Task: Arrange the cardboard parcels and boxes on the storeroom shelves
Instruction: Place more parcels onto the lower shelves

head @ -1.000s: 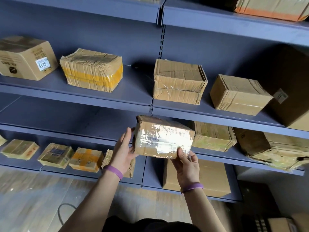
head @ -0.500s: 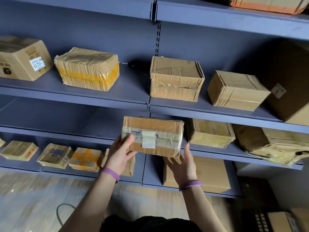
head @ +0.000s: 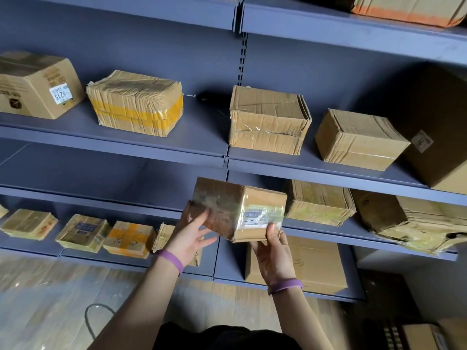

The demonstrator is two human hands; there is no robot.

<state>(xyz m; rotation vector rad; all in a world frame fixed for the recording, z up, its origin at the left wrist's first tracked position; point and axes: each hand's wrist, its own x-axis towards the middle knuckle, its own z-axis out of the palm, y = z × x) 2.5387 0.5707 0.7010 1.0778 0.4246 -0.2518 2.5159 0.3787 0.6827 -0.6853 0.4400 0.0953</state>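
I hold a small taped cardboard parcel (head: 237,208) in the air in front of the blue-grey shelving, level with the middle shelf (head: 113,195). A white label under clear tape faces me on its right face. My left hand (head: 189,236) supports its left face and underside with fingers spread. My right hand (head: 274,251) grips its lower right corner, thumb pressed on the front beside the label. The parcel is turned so one corner points at me.
The upper shelf (head: 151,145) carries several boxes, with a gap between the yellow-taped parcel (head: 136,102) and a crumpled box (head: 267,120). The middle shelf's left bay is bare; two parcels (head: 318,203) sit on its right. Small flat parcels (head: 83,232) line the lower shelf.
The parcel has been rotated in my hands: its labelled face swung to the right and a corner now points toward me. My right thumb moved onto the front beside the label.
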